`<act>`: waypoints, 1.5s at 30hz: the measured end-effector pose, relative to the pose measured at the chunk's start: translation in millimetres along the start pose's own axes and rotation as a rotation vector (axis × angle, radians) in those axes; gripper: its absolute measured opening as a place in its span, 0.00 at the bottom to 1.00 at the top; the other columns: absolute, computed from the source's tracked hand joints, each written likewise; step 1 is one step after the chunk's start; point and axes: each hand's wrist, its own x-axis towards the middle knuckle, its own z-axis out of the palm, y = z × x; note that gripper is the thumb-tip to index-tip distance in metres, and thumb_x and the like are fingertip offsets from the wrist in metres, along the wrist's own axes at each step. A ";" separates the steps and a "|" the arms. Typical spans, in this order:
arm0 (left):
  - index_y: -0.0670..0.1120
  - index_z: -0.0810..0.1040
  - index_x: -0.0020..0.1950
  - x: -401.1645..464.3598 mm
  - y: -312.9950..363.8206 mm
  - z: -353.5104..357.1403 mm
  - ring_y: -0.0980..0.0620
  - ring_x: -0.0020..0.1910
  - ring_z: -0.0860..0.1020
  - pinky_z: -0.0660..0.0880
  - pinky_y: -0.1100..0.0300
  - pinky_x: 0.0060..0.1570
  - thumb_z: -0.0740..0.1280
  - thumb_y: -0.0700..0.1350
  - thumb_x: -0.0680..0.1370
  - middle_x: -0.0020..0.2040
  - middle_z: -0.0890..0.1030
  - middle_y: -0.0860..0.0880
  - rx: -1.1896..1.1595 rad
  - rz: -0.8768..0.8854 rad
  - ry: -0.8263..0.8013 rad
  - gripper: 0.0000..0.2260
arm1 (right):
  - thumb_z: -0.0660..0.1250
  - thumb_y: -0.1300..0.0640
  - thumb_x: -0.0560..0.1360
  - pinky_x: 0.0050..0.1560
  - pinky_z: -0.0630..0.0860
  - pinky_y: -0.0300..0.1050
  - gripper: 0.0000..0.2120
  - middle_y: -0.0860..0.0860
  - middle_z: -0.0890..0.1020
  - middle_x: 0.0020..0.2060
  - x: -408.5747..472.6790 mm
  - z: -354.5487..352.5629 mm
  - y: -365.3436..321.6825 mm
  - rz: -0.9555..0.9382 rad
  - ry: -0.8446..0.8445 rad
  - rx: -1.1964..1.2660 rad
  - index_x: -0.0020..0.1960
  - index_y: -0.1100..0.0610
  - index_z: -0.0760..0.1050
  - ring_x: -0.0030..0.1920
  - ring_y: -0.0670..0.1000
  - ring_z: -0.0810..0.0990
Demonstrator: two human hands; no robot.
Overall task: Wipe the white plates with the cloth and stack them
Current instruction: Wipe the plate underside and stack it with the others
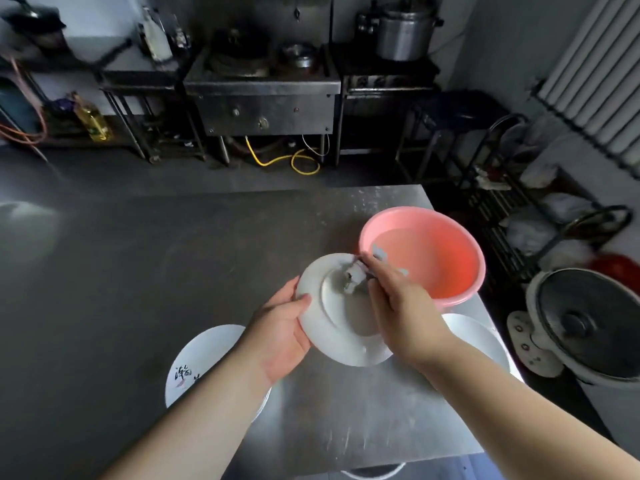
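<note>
Left hand (282, 327) grips upturned white plate (341, 337) by rim; my right hand (398, 306) presses bunched cloth (353, 273) onto its underside.

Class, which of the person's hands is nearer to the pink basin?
The right hand: it presses the cloth on the held plate beside the pink basin. The left hand grips the plate's far edge.

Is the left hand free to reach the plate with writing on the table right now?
Probably not yet. The left hand grips the rim of the white plate while the right hand wipes it with the cloth. The plate with writing lies beneath the left forearm.
</note>
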 end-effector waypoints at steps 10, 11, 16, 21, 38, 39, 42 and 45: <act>0.42 0.70 0.78 -17.6 53.1 16.8 0.39 0.70 0.78 0.80 0.47 0.62 0.59 0.34 0.82 0.72 0.79 0.38 -0.042 0.206 -0.150 0.23 | 0.53 0.28 0.80 0.80 0.58 0.67 0.46 0.54 0.50 0.86 -24.9 -4.4 -48.6 -0.448 -0.151 -0.415 0.86 0.58 0.50 0.85 0.62 0.44; 0.43 0.70 0.78 -18.7 56.2 15.9 0.39 0.70 0.79 0.81 0.47 0.62 0.58 0.34 0.83 0.71 0.79 0.38 -0.048 0.206 -0.144 0.23 | 0.52 0.27 0.80 0.80 0.58 0.66 0.46 0.53 0.50 0.86 -29.0 -5.1 -48.6 -0.478 -0.168 -0.444 0.86 0.58 0.51 0.85 0.61 0.45; 0.44 0.71 0.77 -26.6 58.4 21.5 0.38 0.70 0.78 0.79 0.44 0.65 0.63 0.35 0.80 0.72 0.78 0.39 -0.017 0.182 -0.221 0.25 | 0.51 0.29 0.80 0.81 0.53 0.66 0.45 0.54 0.47 0.85 12.0 -25.9 -60.6 -0.385 -0.131 -0.476 0.85 0.58 0.48 0.85 0.59 0.40; 0.43 0.70 0.78 -22.4 75.1 22.7 0.39 0.69 0.79 0.81 0.46 0.61 0.58 0.35 0.82 0.71 0.79 0.38 -0.086 0.222 -0.219 0.23 | 0.53 0.28 0.80 0.81 0.57 0.66 0.47 0.54 0.49 0.86 -10.7 -5.2 -67.6 -0.457 -0.089 -0.479 0.86 0.59 0.49 0.85 0.61 0.44; 0.42 0.69 0.78 -41.0 86.6 50.7 0.40 0.68 0.80 0.82 0.48 0.61 0.60 0.34 0.81 0.71 0.79 0.38 -0.082 0.272 -0.236 0.24 | 0.50 0.30 0.83 0.80 0.56 0.69 0.42 0.54 0.50 0.85 17.2 -51.2 -65.7 -0.423 0.071 -0.547 0.85 0.58 0.51 0.85 0.60 0.43; 0.42 0.70 0.78 -41.9 87.9 52.4 0.39 0.69 0.79 0.81 0.48 0.63 0.61 0.34 0.81 0.71 0.79 0.38 -0.080 0.284 -0.244 0.24 | 0.50 0.31 0.83 0.81 0.55 0.69 0.43 0.54 0.49 0.85 26.4 -58.0 -67.9 -0.401 0.087 -0.545 0.85 0.59 0.51 0.85 0.61 0.42; 0.42 0.70 0.78 -42.0 97.1 55.8 0.39 0.70 0.79 0.81 0.48 0.63 0.62 0.34 0.81 0.72 0.78 0.38 -0.103 0.332 -0.254 0.24 | 0.50 0.30 0.82 0.80 0.54 0.69 0.45 0.59 0.51 0.85 23.9 -47.4 -75.3 -0.446 0.117 -0.504 0.84 0.64 0.52 0.84 0.65 0.44; 0.43 0.70 0.78 -42.1 99.8 49.3 0.40 0.70 0.78 0.81 0.48 0.62 0.59 0.35 0.81 0.72 0.78 0.39 -0.139 0.355 -0.218 0.24 | 0.49 0.29 0.81 0.80 0.56 0.69 0.45 0.57 0.52 0.85 -8.7 -22.0 -73.1 -0.492 0.079 -0.467 0.85 0.62 0.53 0.84 0.65 0.48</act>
